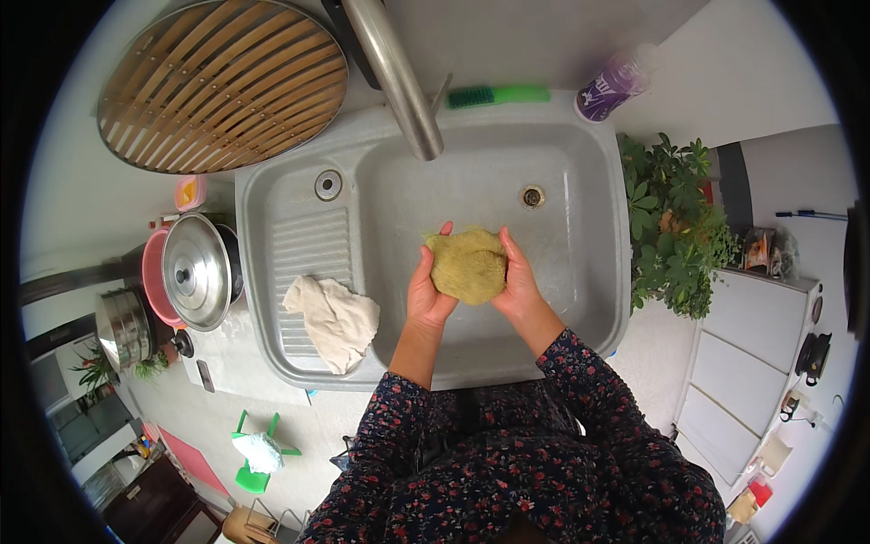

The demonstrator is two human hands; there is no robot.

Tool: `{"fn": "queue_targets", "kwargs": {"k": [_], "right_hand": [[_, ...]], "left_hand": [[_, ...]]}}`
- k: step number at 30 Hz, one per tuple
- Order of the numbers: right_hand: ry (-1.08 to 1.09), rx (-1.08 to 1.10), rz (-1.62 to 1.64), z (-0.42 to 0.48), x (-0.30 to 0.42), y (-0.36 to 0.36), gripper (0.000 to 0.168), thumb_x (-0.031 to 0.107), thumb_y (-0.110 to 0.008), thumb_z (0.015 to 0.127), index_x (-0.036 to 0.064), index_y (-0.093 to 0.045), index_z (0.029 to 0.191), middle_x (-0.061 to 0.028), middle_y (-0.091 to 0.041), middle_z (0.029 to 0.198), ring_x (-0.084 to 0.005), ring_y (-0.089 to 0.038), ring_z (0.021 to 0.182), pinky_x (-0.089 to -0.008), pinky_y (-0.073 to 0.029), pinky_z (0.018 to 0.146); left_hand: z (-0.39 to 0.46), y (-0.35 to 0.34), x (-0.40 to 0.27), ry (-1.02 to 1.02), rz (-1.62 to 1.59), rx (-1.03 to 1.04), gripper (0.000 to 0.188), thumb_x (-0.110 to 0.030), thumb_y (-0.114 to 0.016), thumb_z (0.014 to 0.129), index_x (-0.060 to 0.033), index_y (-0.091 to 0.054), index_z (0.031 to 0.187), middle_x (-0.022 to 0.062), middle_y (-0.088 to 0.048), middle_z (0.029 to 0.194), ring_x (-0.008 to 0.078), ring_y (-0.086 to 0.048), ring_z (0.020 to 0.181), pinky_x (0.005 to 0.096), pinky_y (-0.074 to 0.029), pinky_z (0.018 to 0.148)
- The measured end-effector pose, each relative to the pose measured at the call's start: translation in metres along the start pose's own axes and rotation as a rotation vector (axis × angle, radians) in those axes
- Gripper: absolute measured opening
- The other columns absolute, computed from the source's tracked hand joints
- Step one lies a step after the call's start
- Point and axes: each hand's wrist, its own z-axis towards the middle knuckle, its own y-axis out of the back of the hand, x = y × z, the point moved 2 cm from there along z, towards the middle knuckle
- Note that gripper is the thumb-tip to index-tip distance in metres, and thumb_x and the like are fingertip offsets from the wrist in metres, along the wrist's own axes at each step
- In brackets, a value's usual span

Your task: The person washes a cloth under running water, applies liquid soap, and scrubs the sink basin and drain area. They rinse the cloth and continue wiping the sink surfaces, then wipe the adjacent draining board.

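Between my two hands is a bunched yellow-green cloth (469, 266), held over the large basin of a grey sink (469, 180). My left hand (431, 289) grips its left side, thumb up along the edge. My right hand (518, 279) presses on the right side, with the fingers partly hidden under the cloth. A crumpled cream cloth (334, 323) lies to the left, on the ribbed drainboard (309, 238) and over the divider's edge. The steel faucet (401, 81) reaches in above the basin, and no water shows coming from it. The drain hole (532, 197) is uncovered.
A green-handled brush (499, 96) and a purple bottle (612, 85) stand along the back rim. At back left leans a round slatted rack (224, 88). A lidded pot (197, 272) and pink basin (155, 275) sit left. Leafy plants (673, 217) border the right side.
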Motion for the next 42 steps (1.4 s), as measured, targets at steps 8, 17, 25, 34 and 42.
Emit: {"fn": "queue_targets", "kwargs": {"k": [8, 17, 25, 34, 42], "right_hand": [[0.647, -0.113, -1.129, -0.01, -0.035, -0.032, 0.029, 0.022, -0.06, 0.093, 0.006, -0.054, 0.116, -0.0122, -0.054, 0.123, -0.0259, -0.051, 0.117, -0.0365, -0.042, 0.098], [0.623, 0.152, -1.47, 0.015, -0.055, -0.028, 0.051, 0.036, -0.047, 0.099, 0.02, -0.039, 0.147, -0.0257, -0.017, 0.156, -0.047, -0.008, 0.145, -0.0593, -0.011, 0.114], [0.695, 0.051, -1.473, 0.007, -0.046, -0.043, 0.053, 0.037, -0.037, 0.102, 0.014, -0.032, 0.15, -0.0223, -0.015, 0.157, -0.0442, -0.01, 0.145, -0.0533, -0.013, 0.115], [0.645, 0.0, -1.409, 0.016, -0.033, -0.056, 0.053, 0.036, -0.039, 0.101, 0.015, -0.033, 0.149, -0.0238, -0.012, 0.158, -0.0465, -0.008, 0.144, -0.0573, -0.009, 0.115], [0.723, -0.177, -1.355, 0.04, -0.004, -0.051, 0.051, 0.035, -0.042, 0.1, 0.016, -0.037, 0.147, -0.0271, -0.019, 0.154, -0.0457, -0.014, 0.144, -0.0583, -0.012, 0.114]], "left_hand": [[0.008, -0.012, 0.0, -0.01, 0.088, -0.151, 0.051, -0.041, -0.032, 0.105, -0.0079, -0.039, 0.143, 0.0088, -0.047, 0.14, 0.0255, -0.045, 0.129, 0.0396, -0.038, 0.109], [0.005, -0.02, -0.011, -0.065, 0.186, -0.208, 0.047, -0.034, -0.031, 0.106, -0.01, -0.036, 0.146, 0.0046, -0.039, 0.148, 0.0202, -0.037, 0.135, 0.0378, -0.031, 0.113], [0.008, -0.05, -0.016, 0.049, 0.122, -0.197, 0.047, -0.035, -0.035, 0.105, -0.0094, -0.037, 0.145, 0.0051, -0.041, 0.147, 0.022, -0.04, 0.133, 0.0376, -0.031, 0.113], [0.008, -0.052, -0.016, -0.009, 0.167, -0.124, 0.044, -0.028, -0.033, 0.105, -0.0087, -0.035, 0.145, 0.0073, -0.041, 0.146, 0.0218, -0.039, 0.134, 0.0394, -0.03, 0.114], [-0.001, -0.057, -0.005, 0.096, 0.255, -0.159, 0.047, -0.036, -0.033, 0.105, -0.011, -0.036, 0.144, 0.0064, -0.044, 0.144, 0.0229, -0.043, 0.131, 0.0393, -0.035, 0.11]]}}
